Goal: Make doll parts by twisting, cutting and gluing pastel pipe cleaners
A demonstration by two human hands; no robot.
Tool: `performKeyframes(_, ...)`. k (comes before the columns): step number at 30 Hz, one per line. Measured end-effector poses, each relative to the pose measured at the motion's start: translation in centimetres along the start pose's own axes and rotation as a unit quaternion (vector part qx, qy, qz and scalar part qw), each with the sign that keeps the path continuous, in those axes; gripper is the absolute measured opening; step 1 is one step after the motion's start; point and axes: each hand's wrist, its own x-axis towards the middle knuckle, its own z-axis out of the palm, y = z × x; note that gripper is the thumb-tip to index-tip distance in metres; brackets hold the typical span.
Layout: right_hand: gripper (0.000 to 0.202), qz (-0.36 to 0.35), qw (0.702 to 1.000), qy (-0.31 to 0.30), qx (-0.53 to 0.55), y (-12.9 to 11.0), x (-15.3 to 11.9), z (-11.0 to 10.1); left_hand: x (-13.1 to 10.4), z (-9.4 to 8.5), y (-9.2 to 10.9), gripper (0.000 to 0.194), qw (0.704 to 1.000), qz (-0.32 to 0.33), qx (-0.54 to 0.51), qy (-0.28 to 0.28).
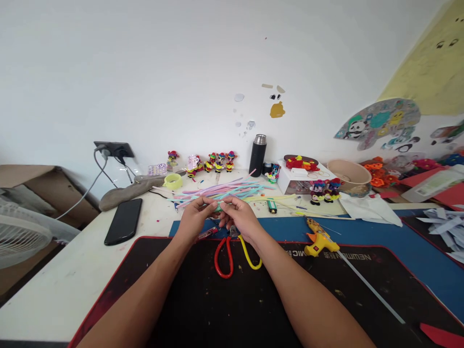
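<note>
My left hand (197, 216) and my right hand (239, 217) meet above the top edge of the black mat, fingertips pinched together. Between them shows a small mint-green piece of pipe cleaner (218, 207), mostly covered by the fingers. Just below lies a pair of scissors with one red handle loop (224, 275) and one yellow one; its blades are partly hidden under my right hand. Behind the hands spreads a loose pile of pastel pipe cleaners (203, 192).
A yellow glue gun (321, 243) with a long glue stick lies on the mat (203, 309) at right. A phone (124, 221) is at left, near a tape roll (173, 181). A black flask (257, 157) and several small figurines (219, 163) stand along the wall.
</note>
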Motion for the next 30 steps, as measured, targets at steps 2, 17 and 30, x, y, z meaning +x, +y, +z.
performKeyframes(2, 0.048, -0.001, 1.0, -0.002, -0.001, 0.04, -0.03, 0.03, 0.0, 0.0, -0.06, 0.04, 1.0, -0.001, 0.004, -0.001)
performKeyframes(17, 0.046, -0.002, 1.0, 0.007, 0.013, -0.08, 0.11, -0.21, -0.21, 0.37, -0.02, 0.04, 0.998, 0.043, 0.033, -0.029)
performKeyframes(30, 0.045, 0.006, 1.0, 0.01, 0.001, 0.06, 0.16, -0.14, -0.66, 0.66, 0.64, 0.04, 0.993, 0.056, 0.102, -0.015)
